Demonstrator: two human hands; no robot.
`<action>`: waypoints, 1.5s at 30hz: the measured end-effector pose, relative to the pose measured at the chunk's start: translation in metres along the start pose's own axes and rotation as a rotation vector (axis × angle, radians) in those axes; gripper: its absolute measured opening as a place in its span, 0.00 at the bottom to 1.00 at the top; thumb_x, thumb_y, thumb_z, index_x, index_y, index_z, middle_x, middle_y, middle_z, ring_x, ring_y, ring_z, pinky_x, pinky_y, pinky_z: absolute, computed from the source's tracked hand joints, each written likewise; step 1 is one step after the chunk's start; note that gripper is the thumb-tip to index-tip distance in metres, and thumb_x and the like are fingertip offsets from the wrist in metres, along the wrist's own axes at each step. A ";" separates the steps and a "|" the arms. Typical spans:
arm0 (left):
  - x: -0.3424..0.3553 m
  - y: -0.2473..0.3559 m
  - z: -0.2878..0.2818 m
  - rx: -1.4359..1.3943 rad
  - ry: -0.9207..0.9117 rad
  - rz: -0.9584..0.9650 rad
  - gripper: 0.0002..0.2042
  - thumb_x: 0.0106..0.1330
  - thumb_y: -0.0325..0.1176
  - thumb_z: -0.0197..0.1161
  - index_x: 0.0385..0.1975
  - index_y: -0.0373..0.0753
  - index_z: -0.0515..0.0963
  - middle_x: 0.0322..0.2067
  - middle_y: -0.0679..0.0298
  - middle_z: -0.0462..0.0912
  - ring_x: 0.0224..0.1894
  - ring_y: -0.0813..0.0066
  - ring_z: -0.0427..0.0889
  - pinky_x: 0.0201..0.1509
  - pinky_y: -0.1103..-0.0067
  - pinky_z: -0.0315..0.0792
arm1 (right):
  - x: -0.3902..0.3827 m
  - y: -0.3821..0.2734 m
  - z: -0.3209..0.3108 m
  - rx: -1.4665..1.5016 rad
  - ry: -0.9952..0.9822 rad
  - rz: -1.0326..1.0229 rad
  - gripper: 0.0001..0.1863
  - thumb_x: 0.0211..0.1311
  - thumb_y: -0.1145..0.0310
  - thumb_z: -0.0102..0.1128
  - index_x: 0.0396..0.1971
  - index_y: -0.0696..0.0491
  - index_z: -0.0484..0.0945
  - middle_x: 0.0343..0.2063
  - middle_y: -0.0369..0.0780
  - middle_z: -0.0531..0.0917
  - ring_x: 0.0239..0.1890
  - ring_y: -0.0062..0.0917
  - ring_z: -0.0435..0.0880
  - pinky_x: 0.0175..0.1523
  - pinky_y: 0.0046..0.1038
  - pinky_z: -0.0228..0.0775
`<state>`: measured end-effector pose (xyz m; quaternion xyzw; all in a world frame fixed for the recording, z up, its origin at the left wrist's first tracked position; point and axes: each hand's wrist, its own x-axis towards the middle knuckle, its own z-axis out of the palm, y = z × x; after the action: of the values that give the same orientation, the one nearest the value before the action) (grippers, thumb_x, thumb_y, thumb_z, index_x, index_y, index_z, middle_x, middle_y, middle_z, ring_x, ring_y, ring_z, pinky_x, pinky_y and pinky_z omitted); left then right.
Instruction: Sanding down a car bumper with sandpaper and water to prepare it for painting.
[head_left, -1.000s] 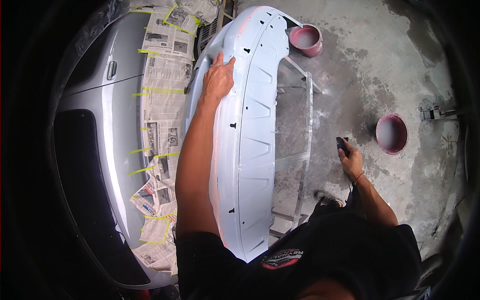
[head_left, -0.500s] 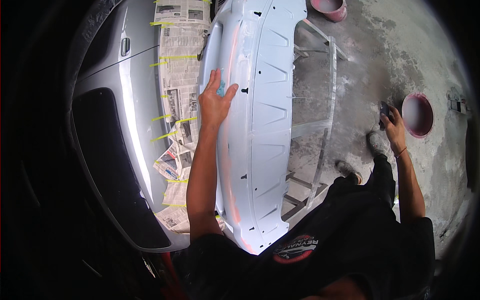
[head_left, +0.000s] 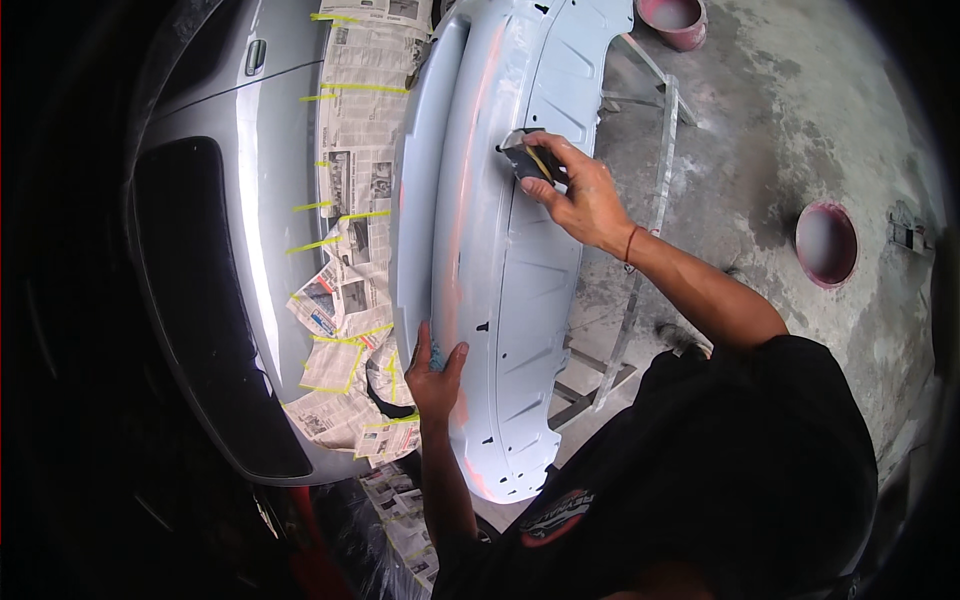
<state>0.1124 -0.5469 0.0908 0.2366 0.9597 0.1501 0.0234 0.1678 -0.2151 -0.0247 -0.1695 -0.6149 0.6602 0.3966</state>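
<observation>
Atop a pale metal stand (head_left: 665,165), along its left side, lay a light blue car bumper (head_left: 540,285), running lengthwise from the upper edge of view to near the person's black shirt (head_left: 720,450). Pink streak (head_left: 460,240) down its length; row of small dark slots and shallow recesses along its right-hand half.

Right hand (head_left: 590,205): fingers curled, thumb opposed, closed on a dark pad (head_left: 530,168) with a yellowish strip showing. Pad sat over the bumper's upper part, near the crease between the two halves; full contact or slight gap, could not tell. Red band (head_left: 632,242) at the wrist.

Left hand (head_left: 437,385): at the bumper's left edge, toward its lower end. Half open, thumb spread from the fingers, blue-green piece (head_left: 437,358) showing between them. Gripped or merely pressed against the edge, could not tell.

Left of the bumper, a silver-grey car (head_left: 262,250), its near side covered with newspaper (head_left: 365,130) fixed by yellow-green tape (head_left: 365,88).

Two reddish buckets on the concrete floor (head_left: 745,110): upper bucket (head_left: 690,38) just past the stand's upper right corner, lower bucket (head_left: 852,245) well off its right edge, both with cloudy pale liquid.
</observation>
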 end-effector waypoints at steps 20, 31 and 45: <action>0.012 -0.060 0.011 -0.948 0.126 0.160 0.17 0.80 0.36 0.45 0.51 0.28 0.75 0.54 0.49 0.78 0.55 0.61 0.78 0.65 0.67 0.71 | -0.107 -0.037 0.145 -0.124 0.171 -0.020 0.21 0.61 0.66 0.66 0.54 0.53 0.79 0.42 0.47 0.81 0.46 0.39 0.81 0.52 0.37 0.74; 0.016 -0.077 0.009 -1.454 0.138 0.052 0.16 0.78 0.41 0.50 0.48 0.31 0.72 0.54 0.40 0.75 0.59 0.45 0.76 0.66 0.58 0.70 | -0.202 -0.042 0.171 -0.211 -0.006 -0.396 0.22 0.59 0.72 0.67 0.56 0.53 0.78 0.42 0.47 0.79 0.46 0.40 0.79 0.53 0.34 0.74; 0.017 -0.056 0.016 -1.328 0.108 0.176 0.17 0.80 0.41 0.46 0.46 0.31 0.74 0.50 0.52 0.80 0.50 0.64 0.81 0.60 0.68 0.76 | -0.091 -0.033 0.151 -0.238 0.271 -0.112 0.19 0.63 0.68 0.65 0.52 0.58 0.78 0.41 0.50 0.82 0.42 0.40 0.82 0.52 0.33 0.73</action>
<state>0.0740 -0.5821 0.0592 0.2417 0.6405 0.7216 0.1036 0.1279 -0.3859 0.0105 -0.2682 -0.6381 0.5308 0.4891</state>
